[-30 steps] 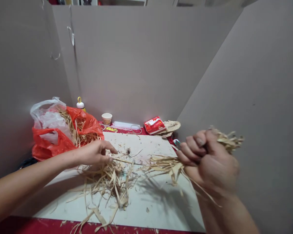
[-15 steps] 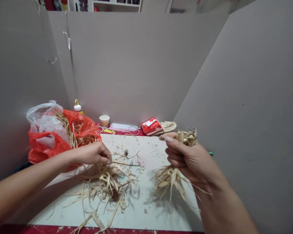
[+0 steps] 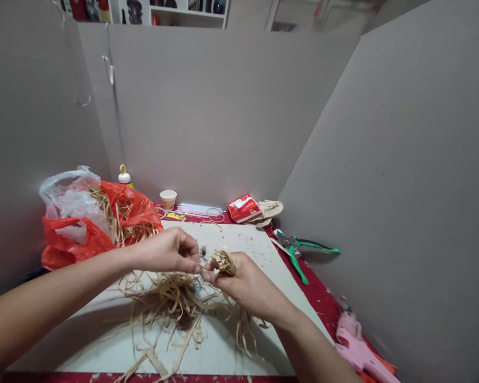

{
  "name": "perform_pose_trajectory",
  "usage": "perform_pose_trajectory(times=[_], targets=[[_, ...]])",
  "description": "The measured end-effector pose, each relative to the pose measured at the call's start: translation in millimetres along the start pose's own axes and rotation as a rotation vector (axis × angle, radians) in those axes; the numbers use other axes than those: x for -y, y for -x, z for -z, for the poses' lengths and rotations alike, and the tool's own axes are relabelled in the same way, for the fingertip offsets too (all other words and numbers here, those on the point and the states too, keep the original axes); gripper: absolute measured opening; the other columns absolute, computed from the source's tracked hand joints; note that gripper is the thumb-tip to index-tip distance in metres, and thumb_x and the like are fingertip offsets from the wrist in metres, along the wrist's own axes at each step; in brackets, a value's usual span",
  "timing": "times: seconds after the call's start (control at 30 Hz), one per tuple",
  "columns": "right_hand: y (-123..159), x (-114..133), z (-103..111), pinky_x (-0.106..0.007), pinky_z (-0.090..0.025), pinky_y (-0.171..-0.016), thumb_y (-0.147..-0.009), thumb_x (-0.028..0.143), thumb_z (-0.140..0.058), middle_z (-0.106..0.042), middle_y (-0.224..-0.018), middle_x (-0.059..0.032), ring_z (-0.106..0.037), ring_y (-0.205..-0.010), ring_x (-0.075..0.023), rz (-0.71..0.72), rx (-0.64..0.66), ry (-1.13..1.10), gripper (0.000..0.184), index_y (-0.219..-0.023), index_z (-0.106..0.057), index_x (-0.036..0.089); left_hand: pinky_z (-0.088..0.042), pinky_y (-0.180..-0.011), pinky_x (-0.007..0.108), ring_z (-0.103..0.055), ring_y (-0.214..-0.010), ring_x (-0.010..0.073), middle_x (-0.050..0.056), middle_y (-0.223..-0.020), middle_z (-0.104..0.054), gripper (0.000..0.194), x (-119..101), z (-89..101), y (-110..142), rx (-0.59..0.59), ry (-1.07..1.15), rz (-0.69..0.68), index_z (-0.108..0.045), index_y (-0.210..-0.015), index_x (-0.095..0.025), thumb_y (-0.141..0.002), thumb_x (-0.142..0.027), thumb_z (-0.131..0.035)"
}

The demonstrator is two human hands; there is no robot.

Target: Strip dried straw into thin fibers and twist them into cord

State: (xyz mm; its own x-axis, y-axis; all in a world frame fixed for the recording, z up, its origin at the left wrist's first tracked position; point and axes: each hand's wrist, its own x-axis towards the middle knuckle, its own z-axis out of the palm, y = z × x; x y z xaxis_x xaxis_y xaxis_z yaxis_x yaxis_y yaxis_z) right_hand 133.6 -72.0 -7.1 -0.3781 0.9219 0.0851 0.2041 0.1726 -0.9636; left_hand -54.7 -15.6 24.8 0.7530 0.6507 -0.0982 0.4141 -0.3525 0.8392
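"How does the left forearm (image 3: 72, 290) lie?"
"Slanting in from eight o'clock; the left hand (image 3: 175, 252) bends downward, fingers (image 3: 190, 244) pinched together."
"And the right forearm (image 3: 313, 340)?"
"It rises from five o'clock, the right hand (image 3: 249, 284) curled closed, thumb (image 3: 220, 281) toward ten, near the left hand."

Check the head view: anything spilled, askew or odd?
Messy, yes: loose dry strips lie tangled below the left hand, some trailing over the near edge of the white board. At the back, the red packet sits askew, overlapping the woven piece in view. Nothing looks clearly damaged.
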Motion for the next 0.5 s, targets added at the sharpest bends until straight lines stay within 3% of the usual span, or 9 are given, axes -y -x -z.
perform_pose_trajectory(times=[0.1,0.17,0.23,0.33,0.5], targets=[[-2.1,-1.1,8.0,-0.022,-0.033,-0.054,-0.073,0.032,-0.068,-0.047,-0.058,0.0037,-0.040,-0.056,-0.0085,0.002,-0.076,-0.113,0.020,-0.069,-0.059,0.015,-0.036,-0.049,0.020,-0.044,-0.055,0.0068,0.001,-0.080,-0.060,0.033,5.5,-3.4,-3.8,-0.057,0.254,-0.035,-0.060,-0.102,-0.017,-0.078,-0.039,-0.064],[-4.7,-2.7,7.5,-0.021,-0.032,-0.051,-0.072,0.034,-0.070,-0.044,-0.055,0.0052,-0.037,-0.051,-0.0072,0.025,-0.160,-0.209,0.023,-0.070,-0.058,0.015,-0.039,-0.053,0.020,-0.049,-0.062,0.0081,0.002,-0.087,-0.061,0.034,7.2,-11.5,-6.9,-0.058,0.296,-0.084,-0.059,-0.106,-0.018,-0.079,-0.039,-0.062],[-7.0,-4.6,4.0,-0.021,-0.034,-0.050,-0.070,0.036,-0.072,-0.047,-0.055,0.0047,-0.040,-0.050,-0.0075,0.038,-0.220,-0.293,0.025,-0.070,-0.057,0.015,-0.040,-0.055,0.020,-0.049,-0.064,0.0083,0.001,-0.081,-0.061,0.028,8.2,-23.4,-10.5,-0.016,0.277,-0.120,-0.063,-0.097,-0.016,-0.079,-0.037,-0.064],[-8.7,-7.6,-0.3,-0.023,-0.037,-0.048,-0.067,0.039,-0.075,-0.053,-0.058,0.0034,-0.047,-0.050,-0.0102,0.012,-0.284,-0.424,0.030,-0.076,-0.056,0.017,-0.037,-0.050,0.020,-0.045,-0.051,0.0063,-0.002,-0.063,-0.056,0.024,9.9,-40.4,-16.3,-0.021,0.270,-0.059,-0.062,-0.076,-0.014,-0.080,-0.037,-0.061],[-9.2,-15.1,4.2,-0.021,-0.028,-0.043,-0.072,0.044,-0.070,-0.040,-0.051,0.0073,-0.033,-0.044,-0.0063,0.085,-0.491,-0.363,0.033,-0.072,-0.051,0.017,-0.031,-0.045,0.018,-0.038,-0.044,0.0050,-0.004,-0.055,-0.053,0.026,9.4,-50.6,-22.8,-0.054,0.273,-0.022,-0.057,-0.067,-0.014,-0.083,-0.035,-0.055]])
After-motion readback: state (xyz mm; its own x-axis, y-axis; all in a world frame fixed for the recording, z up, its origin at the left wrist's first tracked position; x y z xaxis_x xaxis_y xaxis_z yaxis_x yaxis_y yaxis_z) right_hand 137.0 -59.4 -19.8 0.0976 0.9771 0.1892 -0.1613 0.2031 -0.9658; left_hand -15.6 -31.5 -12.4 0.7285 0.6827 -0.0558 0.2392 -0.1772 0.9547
